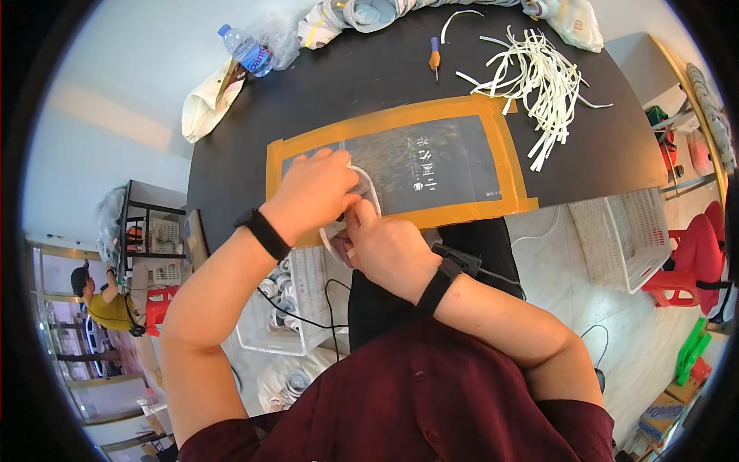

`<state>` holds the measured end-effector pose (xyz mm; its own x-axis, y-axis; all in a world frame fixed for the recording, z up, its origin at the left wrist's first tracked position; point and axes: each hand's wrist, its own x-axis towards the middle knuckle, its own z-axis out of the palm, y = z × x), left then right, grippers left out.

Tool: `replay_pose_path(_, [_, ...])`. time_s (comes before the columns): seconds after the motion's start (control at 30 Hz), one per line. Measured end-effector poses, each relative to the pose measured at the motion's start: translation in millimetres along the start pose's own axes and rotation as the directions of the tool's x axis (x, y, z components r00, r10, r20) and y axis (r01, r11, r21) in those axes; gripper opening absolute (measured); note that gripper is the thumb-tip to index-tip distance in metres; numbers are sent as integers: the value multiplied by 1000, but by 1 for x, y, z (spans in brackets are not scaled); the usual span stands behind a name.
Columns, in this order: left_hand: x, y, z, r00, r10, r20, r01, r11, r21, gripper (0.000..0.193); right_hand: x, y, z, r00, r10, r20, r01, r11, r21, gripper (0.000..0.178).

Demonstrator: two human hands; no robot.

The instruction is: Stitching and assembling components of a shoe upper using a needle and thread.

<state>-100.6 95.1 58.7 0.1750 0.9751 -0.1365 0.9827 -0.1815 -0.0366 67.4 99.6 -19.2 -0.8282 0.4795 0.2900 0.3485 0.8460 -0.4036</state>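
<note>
A pale grey and white shoe upper lies partly over the near edge of the table, mostly covered by my hands. My left hand is closed over its far left side, fingers bent down into it. Close beside it, my right hand is closed with thumb and fingers pinched at the near side of the upper. What exactly the fingertips pinch is hidden. Under both hands is a dark printed sheet fixed to the table by wide orange-brown tape.
White flat laces lie heaped far right, near an orange-and-purple-handled awl. A water bottle, a cloth bag and shoe uppers line the far edge. White crates flank me; cables hang below. Other people are at both sides.
</note>
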Motion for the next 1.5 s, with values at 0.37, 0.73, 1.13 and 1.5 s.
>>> replay_pose_path(0.37, [-6, -18, 6, 989, 143, -26, -145, 975, -169, 8, 0, -2, -1, 1000, -20, 0, 20, 1000, 8, 48])
replay_pose_path(0.73, [-10, -19, -14, 995, 99, 25, -90, 969, -232, 9, 3, -1, 1, 999, 2, -47, 3, 994, 107, 42])
replay_pose_path(1.13, [-13, -15, -12, 987, 135, -89, -153, 961, -231, 11, 16, 11, -16, 994, -28, 109, 3, 975, 224, 52])
replay_pose_path(1.5, [-16, -17, -6, 982, 136, -130, -164, 957, -238, 13, 24, 8, -22, 989, -5, 145, -30, 971, 238, 43])
